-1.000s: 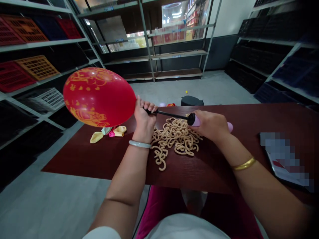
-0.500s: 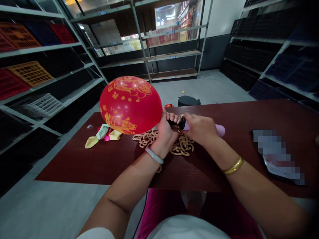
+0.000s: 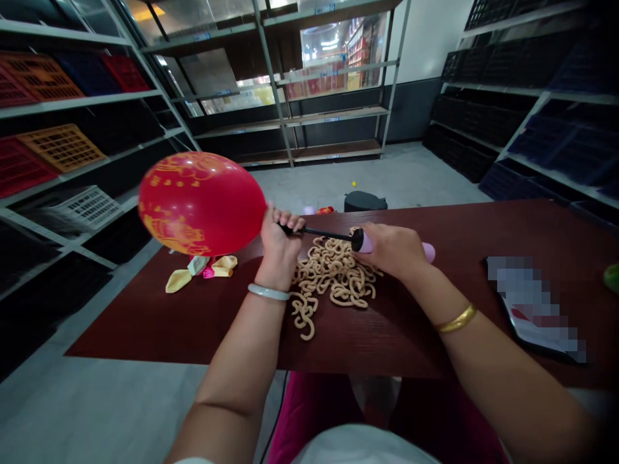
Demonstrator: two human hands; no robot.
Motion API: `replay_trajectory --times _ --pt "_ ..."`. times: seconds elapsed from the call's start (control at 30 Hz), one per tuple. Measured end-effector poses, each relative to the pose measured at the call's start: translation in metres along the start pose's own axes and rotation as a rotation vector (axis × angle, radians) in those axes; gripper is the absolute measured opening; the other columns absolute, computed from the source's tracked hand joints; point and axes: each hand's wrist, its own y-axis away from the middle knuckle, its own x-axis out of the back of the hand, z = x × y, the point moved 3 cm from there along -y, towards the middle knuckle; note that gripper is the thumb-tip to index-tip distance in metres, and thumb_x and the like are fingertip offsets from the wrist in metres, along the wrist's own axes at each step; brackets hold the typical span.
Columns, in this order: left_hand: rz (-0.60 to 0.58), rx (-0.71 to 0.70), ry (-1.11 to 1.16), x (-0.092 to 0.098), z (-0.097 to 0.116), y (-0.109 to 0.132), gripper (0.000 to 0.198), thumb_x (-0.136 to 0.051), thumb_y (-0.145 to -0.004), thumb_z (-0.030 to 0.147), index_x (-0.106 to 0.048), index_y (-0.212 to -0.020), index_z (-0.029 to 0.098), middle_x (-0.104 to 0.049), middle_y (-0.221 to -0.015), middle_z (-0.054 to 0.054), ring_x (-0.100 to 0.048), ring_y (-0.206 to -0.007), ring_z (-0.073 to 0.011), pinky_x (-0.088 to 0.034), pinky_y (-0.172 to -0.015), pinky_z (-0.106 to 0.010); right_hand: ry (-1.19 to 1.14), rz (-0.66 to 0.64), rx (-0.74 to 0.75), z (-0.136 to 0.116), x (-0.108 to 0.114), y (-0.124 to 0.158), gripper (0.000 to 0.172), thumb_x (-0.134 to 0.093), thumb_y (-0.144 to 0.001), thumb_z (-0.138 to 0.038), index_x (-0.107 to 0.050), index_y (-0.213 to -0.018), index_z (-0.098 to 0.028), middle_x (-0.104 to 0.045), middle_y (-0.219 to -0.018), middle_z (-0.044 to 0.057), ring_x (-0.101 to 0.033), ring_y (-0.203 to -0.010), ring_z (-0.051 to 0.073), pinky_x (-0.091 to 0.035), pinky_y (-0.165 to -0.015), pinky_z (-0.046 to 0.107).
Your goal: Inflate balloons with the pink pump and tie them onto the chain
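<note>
Above the left part of the dark red-brown, wood-grained desk (image 3: 411, 341), a plump, egg-shaped red balloon (image 3: 203, 203) hangs sideways, its taut, shiny skin printed with yellow-orange figures and small hearts and dotted with reflected light. The left hand (image 3: 283, 241) is closed, fingers curled around the balloon's narrow end and the black tip of a slender lilac-and-black plastic hand pump (image 3: 329, 234). The right hand (image 3: 394, 251) wraps firmly round the pump's smooth, rounded lilac barrel, the thin, straight black rod lying bare between the two hands. Below the rod sits a loose heap of matte, tan, ropy loops (image 3: 333, 274), their material unclear. Limp uninflated balloons (image 3: 200, 265) in pale yellow, mint and magenta lie crumpled on the desk below the red one
</note>
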Motion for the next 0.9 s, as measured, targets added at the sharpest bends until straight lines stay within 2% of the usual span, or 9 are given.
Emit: replay_trajectory --times 0.1,0.17,0.3,0.47,0.57,0.73,0.9 --pt "-0.015 -0.059 -0.009 -0.002 0.023 -0.002 0.043 -0.047 -0.096 0.031 -0.028 -0.058 0.020 -0.029 -0.044 0.007 -0.029 -0.038 -0.0072 -0.027 -0.044 -0.023 0.027 0.038 0.002 0.005 0.006 0.001 0.049 -0.056 -0.080 -0.061 -0.059 -0.109 -0.021 -0.070 -0.100 0.008 -0.064 -0.085 0.025 -0.033 -0.060 0.031" --pt "-0.025 -0.073 -0.006 -0.004 0.023 0.000 0.044 -0.048 -0.095 0.032 -0.028 -0.058 0.020 -0.029 -0.045 0.007 -0.030 -0.038 -0.0068 -0.027 -0.044 -0.023 0.039 0.056 0.006 0.007 0.009 0.002 0.049 -0.056 -0.081 -0.060 -0.058 -0.110 -0.021 -0.070 -0.099 0.008 -0.064 -0.085 0.026 -0.032 -0.060 0.031" --pt "-0.007 -0.065 -0.019 -0.006 -0.005 0.009 0.046 -0.052 -0.093 0.039 -0.029 -0.058 0.019 -0.029 -0.047 0.007 -0.032 -0.039 -0.0063 -0.030 -0.045 -0.022 0.073 0.067 0.001 0.006 0.014 0.004 0.046 -0.058 -0.081 -0.058 -0.058 -0.109 -0.021 -0.070 -0.097 0.008 -0.064 -0.083 0.026 -0.030 -0.059 0.031" --pt "-0.018 0.079 -0.042 -0.010 -0.057 0.029 0.048 -0.051 -0.093 0.044 -0.030 -0.058 0.019 -0.028 -0.049 0.006 -0.032 -0.041 -0.0068 -0.032 -0.046 -0.022 0.060 0.015 0.002 -0.009 0.011 0.006 0.042 -0.060 -0.081 -0.051 -0.058 -0.110 -0.021 -0.070 -0.097 0.008 -0.064 -0.081 0.025 -0.030 -0.058 0.031" --pt "-0.044 0.136 -0.048 -0.015 -0.076 0.042 0.050 -0.051 -0.091 0.049 -0.032 -0.058 0.018 -0.029 -0.050 0.005 -0.034 -0.044 -0.0077 -0.035 -0.048 -0.023 0.009 -0.012 -0.003 -0.017 0.008 0.007 0.045 -0.060 -0.081 -0.048 -0.056 -0.116 -0.021 -0.070 -0.102 0.010 -0.065 -0.086 0.026 -0.034 -0.061 0.031" --pt "-0.055 0.150 -0.043 -0.019 -0.079 0.050 0.051 -0.053 -0.089 0.052 -0.032 -0.056 0.018 -0.029 -0.050 0.005 -0.033 -0.044 -0.0079 -0.035 -0.049 -0.025 -0.038 -0.008 -0.004 -0.023 0.004 0.006 0.048 -0.059 -0.082 -0.049 -0.055 -0.120 -0.020 -0.070 -0.105 0.010 -0.065 -0.090 0.026 -0.037 -0.063 0.031" --pt "-0.053 0.156 -0.012 -0.011 -0.071 0.038 0.049 -0.052 -0.093 0.042 -0.032 -0.056 0.018 -0.030 -0.049 0.005 -0.033 -0.043 -0.0081 -0.032 -0.048 -0.025 -0.054 -0.008 0.012 -0.015 -0.002 0.004 0.049 -0.057 -0.081 -0.056 -0.057 -0.116 -0.021 -0.070 -0.104 0.009 -0.065 -0.088 0.025 -0.037 -0.063 0.030"
